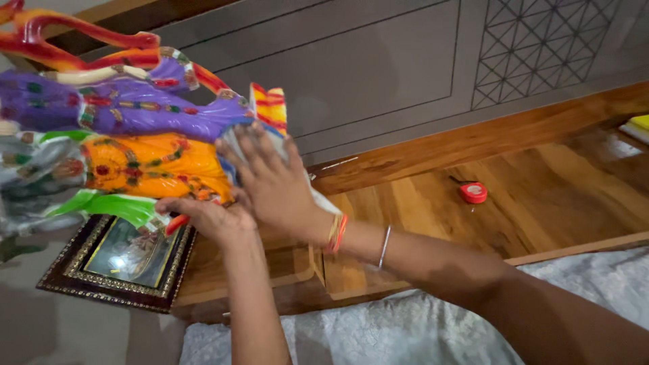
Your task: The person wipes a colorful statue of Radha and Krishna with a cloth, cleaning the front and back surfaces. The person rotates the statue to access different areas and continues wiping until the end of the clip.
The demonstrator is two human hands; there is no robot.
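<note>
A large painted figurine (128, 128), purple, orange, green and red, lies tilted on its side at the upper left. My left hand (209, 220) grips its lower edge from beneath. My right hand (270, 179) presses flat, fingers spread, on a pale cloth (233, 138) against the figurine's base. Bangles and a red thread circle my right wrist.
A dark ornate picture frame (115, 260) lies under the figurine at the left. The wooden headboard shelf (541, 196) carries a small red round object (474, 192). A grey panelled wall (378, 61) rises behind. A white patterned bedsheet (405, 331) covers the foreground.
</note>
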